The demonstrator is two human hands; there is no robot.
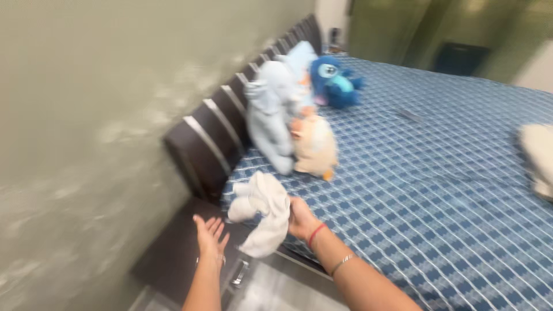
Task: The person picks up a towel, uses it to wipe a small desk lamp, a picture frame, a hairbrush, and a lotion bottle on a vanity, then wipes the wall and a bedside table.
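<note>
Two hands work at the bed's edge; the right hand grips a limp white soft toy over the corner of the blue checked bedsheet, while the left hand hangs open, fingers spread, above the dark glossy nightstand. Three plush toys, pale blue, cream and deep blue, lean near the slatted dark headboard.

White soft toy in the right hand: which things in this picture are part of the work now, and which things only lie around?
In hand:
- white soft toy, held by the right hand
- left hand, open, over the dark bedside table

Lying about:
- pale blue plush
- dark blue plush
- cream plush
- white thing at the bed's right edge
</note>
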